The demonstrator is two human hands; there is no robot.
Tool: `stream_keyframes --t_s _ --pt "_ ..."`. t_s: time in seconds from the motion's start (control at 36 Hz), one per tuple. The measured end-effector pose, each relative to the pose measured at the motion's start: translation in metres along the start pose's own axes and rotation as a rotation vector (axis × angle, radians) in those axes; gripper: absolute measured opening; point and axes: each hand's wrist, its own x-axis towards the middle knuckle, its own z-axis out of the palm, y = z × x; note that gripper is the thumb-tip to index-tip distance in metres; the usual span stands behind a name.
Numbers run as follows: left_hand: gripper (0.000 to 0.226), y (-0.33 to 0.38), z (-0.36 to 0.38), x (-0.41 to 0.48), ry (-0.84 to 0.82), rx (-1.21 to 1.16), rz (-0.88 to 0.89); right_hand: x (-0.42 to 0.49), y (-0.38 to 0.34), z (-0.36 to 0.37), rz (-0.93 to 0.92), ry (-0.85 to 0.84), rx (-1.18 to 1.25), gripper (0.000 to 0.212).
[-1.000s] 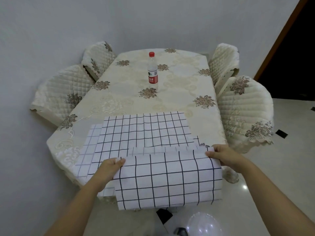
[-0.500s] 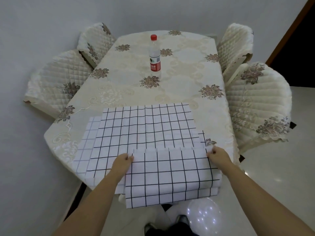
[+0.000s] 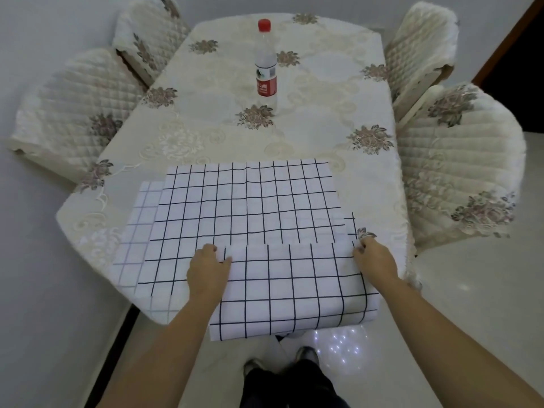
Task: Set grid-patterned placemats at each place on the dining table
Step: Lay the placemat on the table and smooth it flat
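A white placemat with a black grid (image 3: 291, 290) hangs over the table's near edge. My left hand (image 3: 207, 272) pinches its top left corner and my right hand (image 3: 374, 260) pinches its top right corner. Beneath it a stack of grid placemats (image 3: 244, 201) lies flat on the near end of the dining table (image 3: 294, 136). One lower placemat (image 3: 138, 231) sticks out to the left, and a small corner of another shows at the right.
A clear plastic bottle with a red cap and label (image 3: 265, 61) stands upright mid-table. Quilted covered chairs stand at the left (image 3: 76, 113), far left (image 3: 147, 36), right (image 3: 459, 160) and far right (image 3: 421, 45). A wall runs along the left.
Both hands have carried the top placemat forward, further onto the table and over the stack. The camera has moved closer and tilted down; my feet are now in view.
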Motion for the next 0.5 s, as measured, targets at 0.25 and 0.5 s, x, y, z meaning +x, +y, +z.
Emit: stream_keyframes --t_s 0.25,0.5 --pt "0.03 -0.007 0.033 -0.053 0.242 0.209 0.959 -0.004 0.003 0.014 -0.1 0.251 -0.205 0.024" --pt "0.029 0.002 0.056 -0.078 0.068 0.236 0.906 -0.044 0.002 0.017 -0.021 0.216 0.184 0.027"
